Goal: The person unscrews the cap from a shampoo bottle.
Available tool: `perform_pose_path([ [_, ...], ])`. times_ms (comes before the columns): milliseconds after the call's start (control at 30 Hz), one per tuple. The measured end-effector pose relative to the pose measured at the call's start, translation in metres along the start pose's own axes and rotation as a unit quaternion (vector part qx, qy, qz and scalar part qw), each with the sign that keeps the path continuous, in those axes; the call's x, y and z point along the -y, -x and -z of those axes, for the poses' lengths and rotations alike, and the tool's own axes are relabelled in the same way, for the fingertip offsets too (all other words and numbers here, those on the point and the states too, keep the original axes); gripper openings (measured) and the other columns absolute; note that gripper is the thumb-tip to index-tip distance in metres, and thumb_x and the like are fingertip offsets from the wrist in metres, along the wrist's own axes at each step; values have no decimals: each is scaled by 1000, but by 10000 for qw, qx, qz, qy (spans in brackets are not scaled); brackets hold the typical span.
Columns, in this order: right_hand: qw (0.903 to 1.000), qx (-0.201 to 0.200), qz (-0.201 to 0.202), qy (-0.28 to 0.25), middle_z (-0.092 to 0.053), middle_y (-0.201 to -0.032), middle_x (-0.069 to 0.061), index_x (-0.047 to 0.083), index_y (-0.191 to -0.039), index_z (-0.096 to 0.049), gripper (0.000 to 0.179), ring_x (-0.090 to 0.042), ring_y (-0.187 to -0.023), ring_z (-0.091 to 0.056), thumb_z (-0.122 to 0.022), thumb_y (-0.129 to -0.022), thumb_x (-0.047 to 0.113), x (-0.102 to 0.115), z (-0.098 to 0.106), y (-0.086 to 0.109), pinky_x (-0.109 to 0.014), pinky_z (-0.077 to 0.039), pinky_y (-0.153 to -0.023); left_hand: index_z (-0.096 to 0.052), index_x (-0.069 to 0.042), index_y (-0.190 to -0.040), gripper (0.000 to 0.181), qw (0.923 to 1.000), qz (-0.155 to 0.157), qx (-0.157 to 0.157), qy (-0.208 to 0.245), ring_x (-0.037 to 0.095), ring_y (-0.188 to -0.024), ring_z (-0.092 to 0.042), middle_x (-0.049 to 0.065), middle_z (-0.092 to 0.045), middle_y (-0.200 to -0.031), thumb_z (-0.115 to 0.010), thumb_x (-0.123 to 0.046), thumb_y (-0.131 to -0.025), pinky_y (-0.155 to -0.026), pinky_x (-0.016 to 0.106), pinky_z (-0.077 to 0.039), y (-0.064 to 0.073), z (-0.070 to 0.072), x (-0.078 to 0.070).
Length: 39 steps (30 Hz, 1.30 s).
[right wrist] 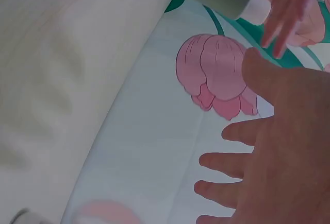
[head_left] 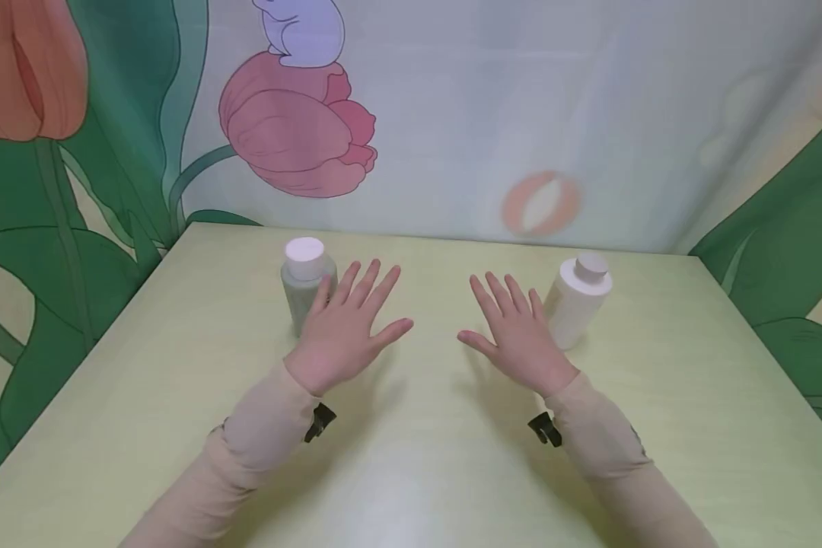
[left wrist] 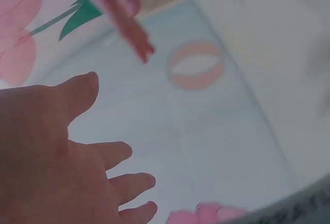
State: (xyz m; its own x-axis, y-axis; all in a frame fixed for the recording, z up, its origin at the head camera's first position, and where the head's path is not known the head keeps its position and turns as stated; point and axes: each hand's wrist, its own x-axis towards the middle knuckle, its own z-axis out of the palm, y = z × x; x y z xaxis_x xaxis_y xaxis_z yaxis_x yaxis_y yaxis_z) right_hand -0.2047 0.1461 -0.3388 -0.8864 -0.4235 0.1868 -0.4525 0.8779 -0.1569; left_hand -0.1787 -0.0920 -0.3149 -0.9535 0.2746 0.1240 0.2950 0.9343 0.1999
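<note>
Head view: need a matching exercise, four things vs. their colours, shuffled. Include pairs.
Things
1. Bottle by the left hand: the left bottle
2. Bottle by the right hand: the right bottle
3. Tabletop
4. Tulip under the rabbit on the backdrop

Colours
A. White
B. Pink
C. Grey-green, with a white cap
D. Pale yellow-green

Pairs: 1-C, 2-A, 3-D, 4-B
</note>
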Motion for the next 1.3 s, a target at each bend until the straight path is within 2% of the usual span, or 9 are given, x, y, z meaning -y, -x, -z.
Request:
perform_pose_path([
  [133,9997,19,219,51,-17,-149,-12,17,-144,-11,76,-36,-137,-11,-47,-87,50,7,3,-18,-57,-7,-107,-5,-28,-144,71,9994,207,-271,28,28,-140,-2,6,-8,-152,-34,-59,-88,-110,52,0,7,26,11],
  [267,9989,126,442,-87,-16,-149,-10,19,-145,-8,76,-33,-138,-9,-45,-87,53,24,2,-39,-56,-6,-108,1,-27,-144,75,9982,444,-301,251,29,-140,0,6,-2,-152,-36,-59,-87,-110,52,1,9,38,36],
  [433,9962,297,734,-352,-17,-149,-7,22,-145,-7,75,-29,-139,-11,-43,-87,54,52,-6,-62,-54,-6,-108,8,-21,-144,88,9904,607,-235,1217,30,-140,1,7,2,-152,-46,-57,-84,-109,55,1,7,35,77],
  [533,9943,392,882,-456,-19,-149,-6,23,-144,-7,74,-28,-138,-12,-43,-87,54,67,-10,-75,-53,-7,-109,11,-22,-143,94,9768,725,-14,2014,32,-139,3,6,4,-152,-51,-57,-81,-108,57,-1,6,30,100],
  [700,9921,271,1034,-655,-27,-146,-5,23,-144,-10,72,-25,-136,-22,-44,-87,52,89,-12,-98,-50,-11,-109,16,-35,-139,96,9376,1164,551,3230,30,-139,5,-2,8,-152,-53,-60,-78,-106,60,-8,8,21,128],
  [833,9904,144,1068,-869,-34,-142,-4,21,-144,-13,70,-20,-133,-30,-45,-88,50,104,-11,-115,-47,-13,-109,13,-36,-140,94,9036,1327,739,4005,25,-140,6,-4,5,-152,-56,-54,-79,-107,58,-8,11,11,145],
  [1067,9818,210,1125,-1513,-44,-137,-2,17,-142,-20,66,-15,-126,-40,-47,-89,44,126,-10,-138,-43,-21,-108,4,-32,-143,85,8095,1136,970,5678,19,-140,6,-3,4,-152,-59,-30,-85,-109,54,2,-3,-15,168],
  [1167,9782,253,1181,-1689,-46,-134,-3,16,-142,-23,67,-18,-124,-43,-51,-87,44,134,-14,-147,-40,-30,-105,-1,-31,-143,83,7929,995,1098,5911,19,-140,5,-2,1,-152,-60,-24,-85,-110,53,3,-9,-22,166],
  [1300,9729,252,1252,-1928,-49,-130,-3,17,-140,-27,68,-17,-115,-49,-55,-84,45,143,-18,-155,-35,-40,-96,-5,-26,-144,83,7845,824,1238,6020,21,-139,1,1,-5,-151,-61,-16,-83,-111,49,2,-15,-23,156],
])
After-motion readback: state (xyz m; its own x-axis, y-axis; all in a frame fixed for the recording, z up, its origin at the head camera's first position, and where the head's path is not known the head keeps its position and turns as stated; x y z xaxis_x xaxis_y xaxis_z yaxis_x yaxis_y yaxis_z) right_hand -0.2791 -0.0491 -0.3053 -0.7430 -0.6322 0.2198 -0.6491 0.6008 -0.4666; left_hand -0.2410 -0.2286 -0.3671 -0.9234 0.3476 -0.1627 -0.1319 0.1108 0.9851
